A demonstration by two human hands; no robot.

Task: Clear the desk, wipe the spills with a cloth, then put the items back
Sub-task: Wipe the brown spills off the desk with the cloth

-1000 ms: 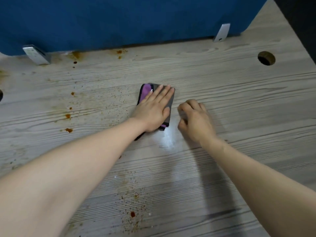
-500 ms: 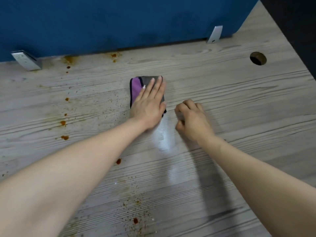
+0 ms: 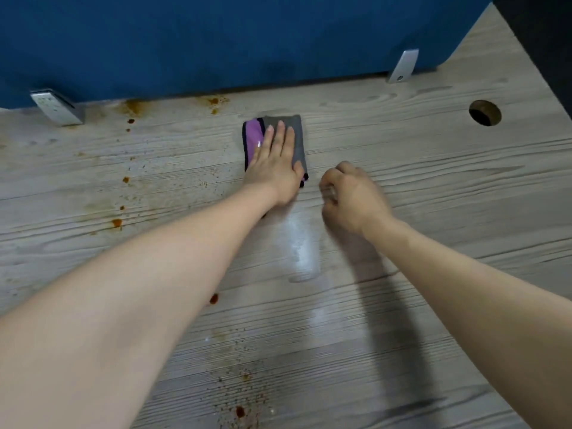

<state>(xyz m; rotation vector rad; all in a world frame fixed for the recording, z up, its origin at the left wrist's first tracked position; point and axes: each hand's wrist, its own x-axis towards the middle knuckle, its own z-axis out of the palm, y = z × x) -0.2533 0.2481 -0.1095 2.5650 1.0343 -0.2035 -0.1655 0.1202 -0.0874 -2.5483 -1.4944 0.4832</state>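
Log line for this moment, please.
wiping | left hand flat on cloth | right hand curled, empty | stains remain

Desk (image 3: 418, 187) lies open right of the right hand (image 3: 353, 201); blue panel (image 3: 247, 41) and brackets (image 3: 57, 108) wall off the back.

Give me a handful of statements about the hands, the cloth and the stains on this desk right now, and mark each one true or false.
1. The left hand presses flat on the folded cloth. True.
2. The right hand holds the cloth. False: it holds nothing, fingers curled, beside the cloth.
3. Brown stains remain left of the cloth. True.
4. The cloth covers the round hole. False: the hole lies far to the right, uncovered.
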